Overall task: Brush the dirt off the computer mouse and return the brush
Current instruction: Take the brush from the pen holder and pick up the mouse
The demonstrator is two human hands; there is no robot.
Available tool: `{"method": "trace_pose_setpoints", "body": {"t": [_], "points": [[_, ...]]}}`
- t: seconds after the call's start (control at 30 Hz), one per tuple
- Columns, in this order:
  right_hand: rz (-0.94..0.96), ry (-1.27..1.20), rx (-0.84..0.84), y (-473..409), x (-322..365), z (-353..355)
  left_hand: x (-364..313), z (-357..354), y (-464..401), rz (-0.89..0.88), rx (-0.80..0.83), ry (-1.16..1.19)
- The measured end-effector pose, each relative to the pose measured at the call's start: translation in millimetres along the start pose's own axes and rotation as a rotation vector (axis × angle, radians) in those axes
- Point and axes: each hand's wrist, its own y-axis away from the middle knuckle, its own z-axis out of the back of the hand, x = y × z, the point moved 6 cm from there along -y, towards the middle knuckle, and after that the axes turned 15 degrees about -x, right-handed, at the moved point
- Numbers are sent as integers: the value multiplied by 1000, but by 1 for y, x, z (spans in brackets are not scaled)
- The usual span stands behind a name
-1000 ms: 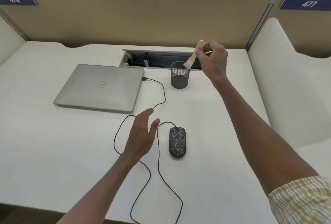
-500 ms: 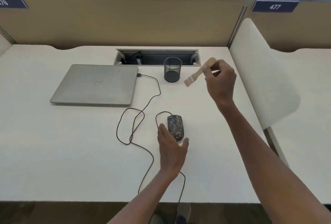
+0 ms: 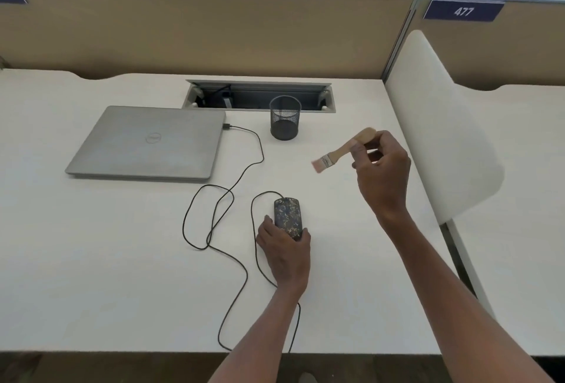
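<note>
Left hand (image 3: pixel 284 252) curled over the near end of the computer mouse (image 3: pixel 287 217), thumb on one flank and fingers on the other, gripping it against the white tabletop (image 3: pixel 91 260). Mouse dark, speckled with pale dirt, lying near the tabletop's middle, nose toward the partition. Black cable (image 3: pixel 214 214) running from the mouse's nose, looping across the tabletop and plugged into the right edge of a closed grey laptop (image 3: pixel 146 142) at the left.

Right hand (image 3: pixel 382 168) raised above the tabletop, to the right of and beyond the mouse, pinching the wooden handle of a small paintbrush (image 3: pixel 342 150) between thumb and fingers. Brush tilted, pale bristles pointing down and left, well apart from the mouse, handle end sticking up past the fingers.

Black mesh pen cup (image 3: pixel 285 118) upright just in front of the recessed cable tray (image 3: pixel 260 95), between laptop and brush. Tan partition (image 3: pixel 214 31) behind, with a "477" label (image 3: pixel 463 11) at the right. White chair back (image 3: pixel 434 125) beside the tabletop's right edge.
</note>
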Motion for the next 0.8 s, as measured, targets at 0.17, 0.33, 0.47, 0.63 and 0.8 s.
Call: {"method": "trace_pose_setpoints", "body": {"t": [0.17,0.33,0.47,0.63,0.8], "points": [[-8,5,37,4,-7,-1,3,1,2,-17,-46,18],[-18,-4,58,10,-8,1,5,5,-5,15,-65,53],[-11,-19,63,14,-3,8,1,12,-2,23,-73,90],[1,-48,56,16,8,25,-15,34,12,-14,-109,165],[26,-95,42,23,30,43,-27,82,25,-131,-172,236]]}}
